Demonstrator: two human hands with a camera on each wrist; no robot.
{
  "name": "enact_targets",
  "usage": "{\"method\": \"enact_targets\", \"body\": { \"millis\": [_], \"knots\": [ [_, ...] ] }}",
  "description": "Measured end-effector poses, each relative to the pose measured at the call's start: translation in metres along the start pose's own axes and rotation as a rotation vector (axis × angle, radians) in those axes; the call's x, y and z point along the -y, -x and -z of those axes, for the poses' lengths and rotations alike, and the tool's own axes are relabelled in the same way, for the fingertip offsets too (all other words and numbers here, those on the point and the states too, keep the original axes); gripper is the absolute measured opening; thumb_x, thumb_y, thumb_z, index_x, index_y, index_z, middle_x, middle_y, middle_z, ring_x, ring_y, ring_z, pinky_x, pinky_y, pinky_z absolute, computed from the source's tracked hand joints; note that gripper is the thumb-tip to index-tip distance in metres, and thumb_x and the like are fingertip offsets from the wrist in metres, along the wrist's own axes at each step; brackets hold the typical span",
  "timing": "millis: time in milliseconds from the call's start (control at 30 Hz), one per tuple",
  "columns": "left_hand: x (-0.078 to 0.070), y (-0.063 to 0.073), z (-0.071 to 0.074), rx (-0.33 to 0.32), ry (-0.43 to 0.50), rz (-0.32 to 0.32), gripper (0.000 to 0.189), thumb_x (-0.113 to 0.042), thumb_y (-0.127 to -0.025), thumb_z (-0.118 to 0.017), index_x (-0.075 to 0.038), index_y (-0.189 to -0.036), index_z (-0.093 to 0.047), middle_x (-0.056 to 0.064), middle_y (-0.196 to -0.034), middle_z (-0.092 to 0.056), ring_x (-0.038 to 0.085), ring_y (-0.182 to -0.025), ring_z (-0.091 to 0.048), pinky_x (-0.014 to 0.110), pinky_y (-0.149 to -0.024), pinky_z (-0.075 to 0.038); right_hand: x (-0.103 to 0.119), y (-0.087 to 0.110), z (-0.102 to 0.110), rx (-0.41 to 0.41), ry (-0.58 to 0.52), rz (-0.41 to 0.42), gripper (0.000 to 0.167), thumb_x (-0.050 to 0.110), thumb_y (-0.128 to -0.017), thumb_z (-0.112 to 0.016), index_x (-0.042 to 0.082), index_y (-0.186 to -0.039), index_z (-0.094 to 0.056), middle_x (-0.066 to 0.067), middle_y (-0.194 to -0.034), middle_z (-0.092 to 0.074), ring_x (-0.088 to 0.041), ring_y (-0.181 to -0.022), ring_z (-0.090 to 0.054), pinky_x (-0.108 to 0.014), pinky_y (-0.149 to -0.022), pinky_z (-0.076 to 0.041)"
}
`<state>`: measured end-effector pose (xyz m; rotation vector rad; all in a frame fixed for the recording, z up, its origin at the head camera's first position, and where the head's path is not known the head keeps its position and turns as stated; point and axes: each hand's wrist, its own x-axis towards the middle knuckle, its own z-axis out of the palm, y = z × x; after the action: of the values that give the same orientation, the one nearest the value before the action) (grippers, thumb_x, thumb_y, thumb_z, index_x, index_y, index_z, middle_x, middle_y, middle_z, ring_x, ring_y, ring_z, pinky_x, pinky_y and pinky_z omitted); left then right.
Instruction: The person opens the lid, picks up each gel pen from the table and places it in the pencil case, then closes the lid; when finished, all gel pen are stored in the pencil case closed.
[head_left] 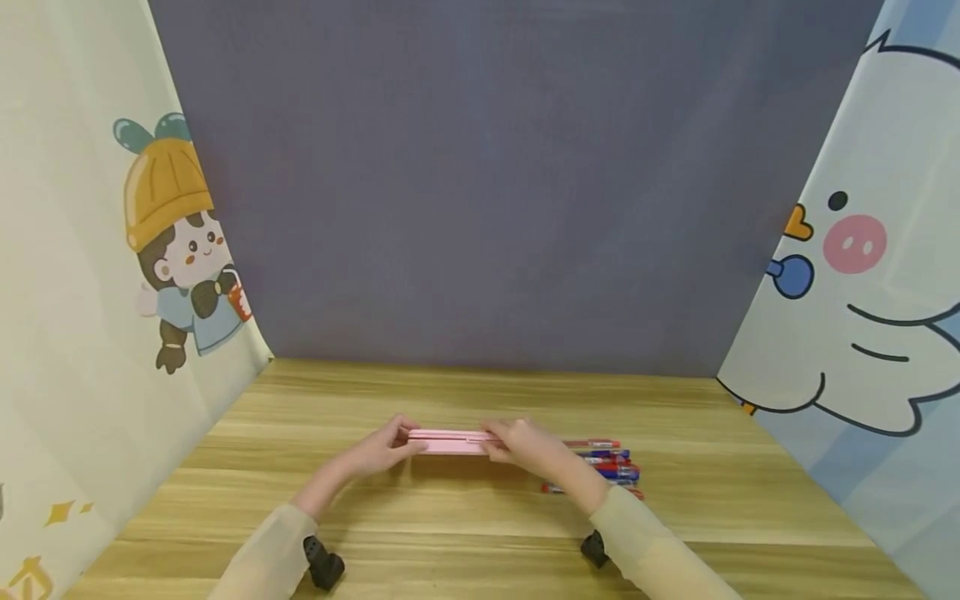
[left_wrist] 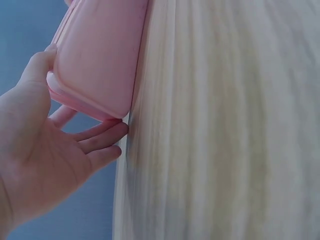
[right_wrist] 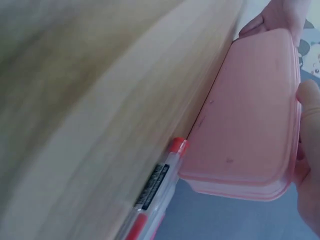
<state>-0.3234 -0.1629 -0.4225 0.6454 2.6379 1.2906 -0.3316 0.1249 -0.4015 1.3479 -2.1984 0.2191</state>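
With left hand (head_left: 386, 447) and right hand (head_left: 528, 446) we grip the pink case (head_left: 446, 445), at the worktop (head_left: 450, 517) near the pens (head_left: 617, 472), judging it light, stiff and slightly slippery, best held by both ends.

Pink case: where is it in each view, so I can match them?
Head: the pink case is low, near centre, between the left hand and right hand.
Left wrist: the pink case is at upper left.
Right wrist: the pink case is right of centre.
Shared landmark: the wooden table, in all three.
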Motion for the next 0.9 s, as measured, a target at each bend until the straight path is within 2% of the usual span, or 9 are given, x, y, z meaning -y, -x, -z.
{"method": "enact_targets", "body": {
  "millis": [133, 233, 333, 467, 600, 733, 900],
  "knots": [
    [0.002, 0.002, 0.000, 0.009, -0.026, 0.025, 0.066, -0.040, -0.089, -0.062, 0.000, -0.134, -0.036, 0.020, -0.124, -0.054, 0.035, -0.117, -0.053, 0.051, -0.099, -0.044, -0.005, 0.003, -0.003, -0.006, -0.091, -0.040, 0.023, 0.020, -0.088, -0.066, 0.001, -0.101, -0.067, -0.007, -0.091, -0.072, -0.015, -0.080, -0.069, -0.023, -0.069, -0.058],
    [0.003, 0.003, 0.000, 0.007, -0.021, 0.044, 0.085, -0.043, -0.084, -0.068, 0.000, -0.144, -0.025, 0.025, -0.131, -0.049, 0.038, -0.122, -0.049, 0.053, -0.102, -0.041, -0.009, 0.005, -0.004, -0.028, -0.141, -0.062, 0.021, 0.019, -0.087, -0.066, 0.002, -0.100, -0.067, -0.007, -0.090, -0.072, -0.014, -0.080, -0.069, -0.020, -0.069, -0.057],
    [0.005, 0.005, 0.000, 0.012, 0.004, 0.028, 0.095, -0.039, -0.080, -0.073, 0.002, -0.145, -0.017, 0.029, -0.132, -0.048, 0.040, -0.121, -0.049, 0.053, -0.103, -0.040, -0.013, 0.005, -0.004, -0.078, -0.182, -0.092, 0.017, 0.016, -0.086, -0.067, 0.003, -0.097, -0.066, -0.005, -0.087, -0.071, -0.011, -0.076, -0.068, -0.017, -0.067, -0.056],
    [0.008, 0.006, -0.002, 0.018, 0.065, 0.002, 0.095, -0.029, -0.077, -0.078, 0.005, -0.140, -0.016, 0.031, -0.133, -0.046, 0.043, -0.122, -0.048, 0.052, -0.106, -0.039, -0.019, 0.004, -0.001, -0.159, -0.215, -0.131, 0.012, 0.009, -0.084, -0.069, 0.004, -0.092, -0.063, -0.003, -0.083, -0.068, -0.013, -0.077, -0.067, -0.019, -0.068, -0.057],
    [0.013, 0.006, -0.003, 0.034, 0.126, -0.013, 0.084, -0.022, -0.074, -0.080, 0.006, -0.128, -0.022, 0.030, -0.134, -0.041, 0.045, -0.126, -0.043, 0.050, -0.108, -0.036, -0.027, 0.004, 0.001, -0.227, -0.222, -0.153, 0.010, 0.001, -0.081, -0.070, 0.004, -0.089, -0.063, -0.005, -0.082, -0.066, -0.017, -0.077, -0.067, -0.022, -0.069, -0.058],
    [0.019, 0.006, -0.001, 0.066, 0.083, -0.045, 0.072, -0.021, -0.074, -0.080, 0.007, -0.122, -0.033, 0.029, -0.134, -0.042, 0.046, -0.128, -0.040, 0.051, -0.108, -0.034, -0.035, 0.005, 0.002, -0.278, -0.232, -0.177, 0.011, -0.004, -0.080, -0.069, 0.002, -0.088, -0.067, -0.007, -0.085, -0.067, -0.020, -0.078, -0.067, -0.024, -0.070, -0.059],
    [0.023, 0.008, 0.003, 0.108, 0.017, -0.069, 0.078, -0.023, -0.075, -0.080, 0.007, -0.132, -0.037, 0.029, -0.138, -0.040, 0.046, -0.129, -0.038, 0.054, -0.109, -0.033, -0.045, 0.008, -0.003, -0.327, -0.209, -0.180, 0.020, -0.009, -0.076, -0.071, 0.001, -0.093, -0.071, -0.010, -0.089, -0.065, -0.020, -0.076, -0.064, -0.022, -0.064, -0.057]
  ]
}}
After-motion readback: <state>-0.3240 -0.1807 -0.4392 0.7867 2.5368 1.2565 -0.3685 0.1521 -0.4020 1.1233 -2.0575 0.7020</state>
